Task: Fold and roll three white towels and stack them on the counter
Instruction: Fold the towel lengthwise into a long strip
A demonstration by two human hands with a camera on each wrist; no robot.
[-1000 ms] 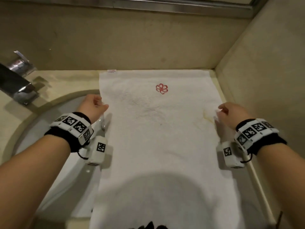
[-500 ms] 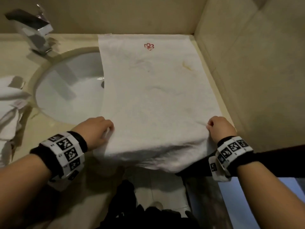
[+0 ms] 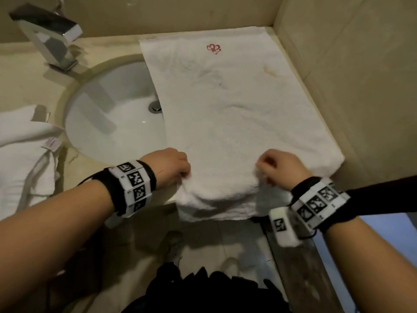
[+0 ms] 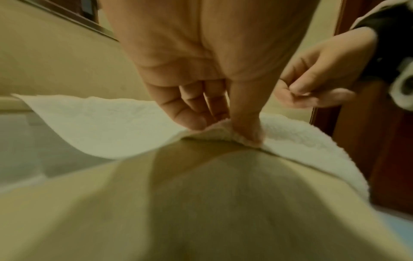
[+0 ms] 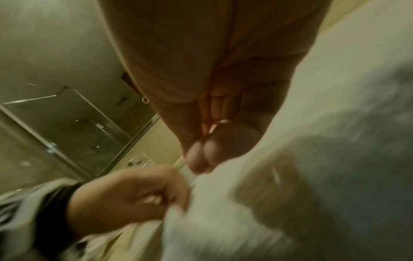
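a white towel [image 3: 237, 114] lies flat on the table [image 3: 29, 71] to the right of the sink [image 3: 108, 114], its far end by the back wall and its near end draped over the front edge. the left hand [image 3: 168, 169] pinches the near left part of the towel, fingers [image 4: 245, 127] curled on a fold. the right hand [image 3: 282, 168] pinches the cloth just beside it. more white towels [image 3: 20, 154] lie left of the sink.
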